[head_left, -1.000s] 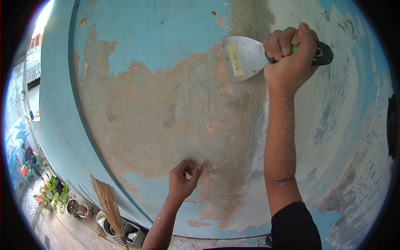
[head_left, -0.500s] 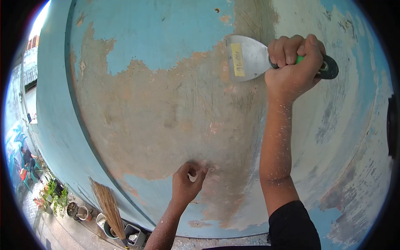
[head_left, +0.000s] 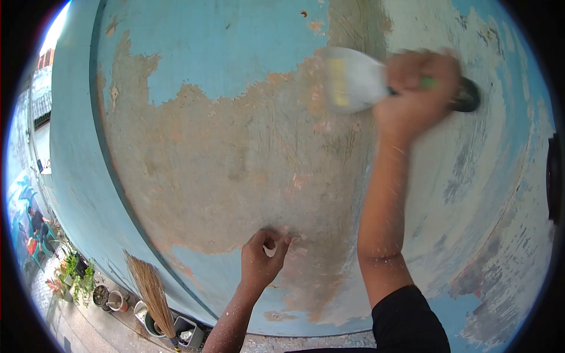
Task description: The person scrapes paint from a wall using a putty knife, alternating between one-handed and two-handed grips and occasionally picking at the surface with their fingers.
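My right hand, blurred by motion, is wrapped round the black and green handle of a wide scraper. Its metal blade bears a yellow label and lies at the wall, pointing left. The wall shows bare grey-brown plaster between patches of peeling blue paint. Lower down, my left hand is against the plaster with its fingers curled and the thumb near the index finger; whatever they may hold is hidden. White flecks dot both forearms.
A straw broom leans at the lower left beside a grey bin. Potted plants stand further left along the wall. A seated person is in the far left background.
My right hand and the scraper have blurred, with the hand shifted very slightly; the right forearm and elbow have moved a little left. My left hand stays nearly in place.
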Motion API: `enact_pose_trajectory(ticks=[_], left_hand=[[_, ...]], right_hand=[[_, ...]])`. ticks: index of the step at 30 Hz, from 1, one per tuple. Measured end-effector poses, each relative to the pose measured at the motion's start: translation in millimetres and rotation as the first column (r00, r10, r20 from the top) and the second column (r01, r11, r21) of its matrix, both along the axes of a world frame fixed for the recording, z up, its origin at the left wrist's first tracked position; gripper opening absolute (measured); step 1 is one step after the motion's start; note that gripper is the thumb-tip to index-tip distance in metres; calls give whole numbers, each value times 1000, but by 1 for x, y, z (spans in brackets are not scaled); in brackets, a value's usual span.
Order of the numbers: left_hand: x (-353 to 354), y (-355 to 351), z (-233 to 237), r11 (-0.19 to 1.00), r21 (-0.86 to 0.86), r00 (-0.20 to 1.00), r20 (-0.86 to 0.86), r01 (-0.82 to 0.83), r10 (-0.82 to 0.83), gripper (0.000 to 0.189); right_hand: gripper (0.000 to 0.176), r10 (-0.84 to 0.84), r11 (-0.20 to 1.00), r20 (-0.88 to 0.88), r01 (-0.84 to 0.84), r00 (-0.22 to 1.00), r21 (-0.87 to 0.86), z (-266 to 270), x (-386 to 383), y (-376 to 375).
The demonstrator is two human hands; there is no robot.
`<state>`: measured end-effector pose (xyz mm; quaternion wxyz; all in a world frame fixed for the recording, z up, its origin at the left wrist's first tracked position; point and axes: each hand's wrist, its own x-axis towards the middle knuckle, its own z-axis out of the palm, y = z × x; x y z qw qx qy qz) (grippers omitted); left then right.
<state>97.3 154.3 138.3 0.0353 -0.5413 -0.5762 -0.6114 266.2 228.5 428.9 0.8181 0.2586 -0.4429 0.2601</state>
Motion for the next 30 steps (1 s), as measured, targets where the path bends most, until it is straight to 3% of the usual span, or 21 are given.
enact_pose_trajectory(ticks=[5,7,8,11,13,15,17,19,20,21,22,23,26,27,30], left_hand=[[5,-5,3,999,-48,1000,16,4,-3,26],[2,-2,7,1000,-12,1000,8,-5,5,26],[2,-1,6,1000,-19,1000,11,-9,9,26],[4,-5,7,999,-42,1000,10,-6,6,26],[4,-7,5,999,-39,1000,4,-8,8,26],[0,-4,2,1000,-4,1000,9,23,-23,26],[-3,-5,1,1000,3,1000,0,23,-23,26],[-5,-2,1,999,5,999,1,35,-35,26],[-5,-4,2,1000,-10,1000,-2,29,-29,26],[-4,-4,1,999,-24,1000,-4,24,-24,26],[-3,-3,1,999,-26,1000,2,25,-25,26],[-3,-4,0,999,-29,1000,5,31,-31,26],[-7,-6,1,999,-27,999,14,46,-45,25],[-8,-7,2,998,-29,998,27,61,-60,24],[-10,-6,2,997,0,997,-3,81,-81,24]], right_hand=[[36,-2,1000,63,0,998,29,1,7,-7],[35,84,927,135,-127,987,353,6,33,4],[35,87,921,139,-133,986,365,7,21,10],[33,240,971,103,-236,965,-48,-8,-37,10],[32,338,941,126,-339,933,-10,-10,-36,1],[34,211,972,94,-219,973,80,-12,-24,-18],[44,239,951,150,-262,959,162,-14,14,-25],[43,187,964,185,-217,965,153,-13,14,-13],[40,-22,1000,89,24,996,-20,-13,-17,-4],[38,-247,946,33,249,968,-210,-11,-54,-4],[35,186,966,213,-140,959,-216,-13,-63,-2],[35,187,965,214,-138,959,-223,-17,-62,-6],[36,134,988,178,-145,975,53,-23,-40,-31],[38,193,940,282,-259,940,221,-23,-15,-31],[37,146,978,195,-172,970,122,-12,-33,-10]])
